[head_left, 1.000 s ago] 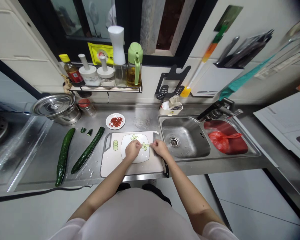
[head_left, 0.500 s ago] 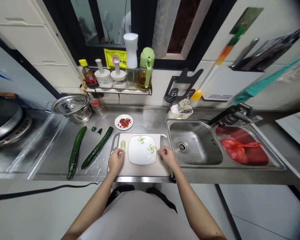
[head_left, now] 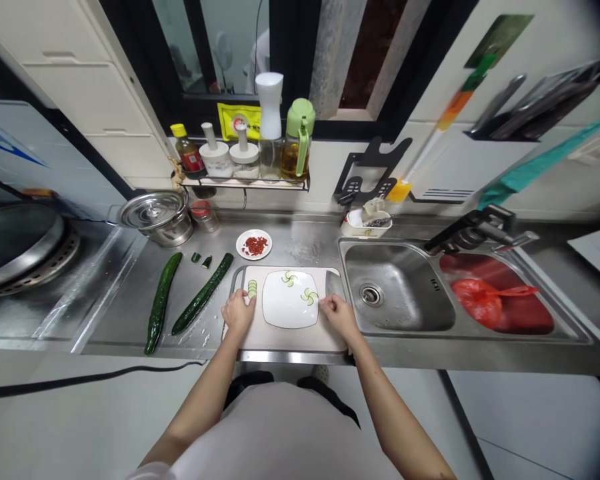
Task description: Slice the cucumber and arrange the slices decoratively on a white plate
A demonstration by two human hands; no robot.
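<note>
A white plate (head_left: 285,310) lies on the cutting board (head_left: 280,341). Two pinwheels of thin cucumber slices, one at the top (head_left: 289,279) and one at the right (head_left: 309,297), decorate it. Left of the plate, overlapping cucumber slices (head_left: 252,287) form a short row on the board. My left hand (head_left: 237,313) is just below that row, its thumb and forefinger apart. My right hand (head_left: 339,315) is beside the plate's right edge with fingers curled and pinched; whatever is between them is too small to make out. A knife blade (head_left: 333,283) lies partly behind this hand.
Two whole-looking cucumbers (head_left: 163,303) (head_left: 203,295) and two cut ends (head_left: 207,262) lie to the left. Behind the board stands a small plate of red bits (head_left: 255,245). The sink (head_left: 397,287) is at the right, a lidded pot (head_left: 157,217) at the back left.
The view has shifted slightly, moving the scene to the right. My left thumb and forefinger have parted near the slice row. My right hand stays curled beside the plate.
</note>
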